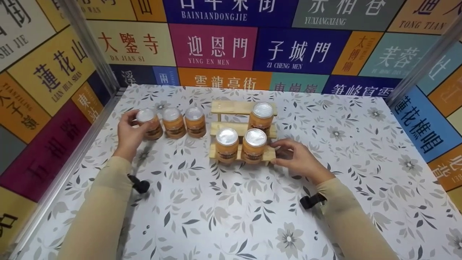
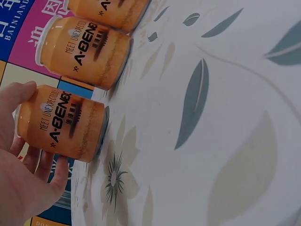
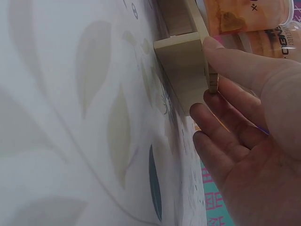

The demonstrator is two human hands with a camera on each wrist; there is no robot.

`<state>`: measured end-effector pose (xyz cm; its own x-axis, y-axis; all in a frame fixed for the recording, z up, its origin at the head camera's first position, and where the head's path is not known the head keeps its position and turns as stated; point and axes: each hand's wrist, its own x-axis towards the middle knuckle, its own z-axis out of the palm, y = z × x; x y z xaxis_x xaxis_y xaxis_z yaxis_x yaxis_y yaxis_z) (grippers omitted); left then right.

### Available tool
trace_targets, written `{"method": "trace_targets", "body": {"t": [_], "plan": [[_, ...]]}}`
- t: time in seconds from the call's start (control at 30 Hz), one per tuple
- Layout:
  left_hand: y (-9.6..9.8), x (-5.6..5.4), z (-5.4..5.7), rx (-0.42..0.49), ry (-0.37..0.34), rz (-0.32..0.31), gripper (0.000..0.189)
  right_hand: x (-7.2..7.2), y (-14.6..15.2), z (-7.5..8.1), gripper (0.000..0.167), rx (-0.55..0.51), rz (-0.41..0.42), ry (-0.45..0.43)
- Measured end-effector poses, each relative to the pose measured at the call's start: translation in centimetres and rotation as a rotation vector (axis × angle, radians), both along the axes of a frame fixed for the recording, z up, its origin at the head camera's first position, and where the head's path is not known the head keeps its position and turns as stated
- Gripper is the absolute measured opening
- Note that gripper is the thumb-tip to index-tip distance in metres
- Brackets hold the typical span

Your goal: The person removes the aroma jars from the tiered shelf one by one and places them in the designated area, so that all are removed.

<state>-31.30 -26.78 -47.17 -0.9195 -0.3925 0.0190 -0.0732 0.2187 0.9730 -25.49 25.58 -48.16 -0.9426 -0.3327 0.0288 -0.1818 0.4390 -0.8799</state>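
My left hand [image 1: 130, 131] grips an orange can [image 1: 153, 130] at the left end of a row, thumb on its near side and fingers round its far side. In the left wrist view this can [image 2: 61, 123] is upright with its base right at the tabletop. Two more orange cans, a middle one [image 1: 174, 124] and a right one [image 1: 195, 122], stand beside it. A stepped wooden rack [image 1: 231, 107] bears three cans: two on the lowest step, one [image 1: 262, 117] higher at the right. My right hand [image 1: 297, 159] pinches the right end of the lowest step [image 3: 212, 84] between thumb and fingers.
The table [image 1: 216, 216] has a white cover with grey leaves and flowers. Panels with coloured sign blocks [image 1: 213, 47] stand along its back and sides. A black strap device is worn on the left wrist [image 1: 139, 183] and another on the right wrist [image 1: 312, 201].
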Motion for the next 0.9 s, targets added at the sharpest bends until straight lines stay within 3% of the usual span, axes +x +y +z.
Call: {"method": "trace_targets", "body": {"t": [0.33, 0.57, 0.9], "plan": [[-0.2, 0.2, 0.5, -0.017, -0.031, -0.027, 0.08, 0.1, 0.2, 0.0, 0.054, 0.016, 0.003, 0.011], [-0.1, 0.1, 2.1, -0.113, 0.054, -0.024, 0.077, 0.0, 0.3, -0.2, 0.052, -0.006, 0.004, 0.006], [2.2, -0.3, 4.7, -0.196, 0.156, -0.062, 0.073, -0.2, 0.1, -0.3, 0.052, -0.043, 0.018, 0.001]]}}
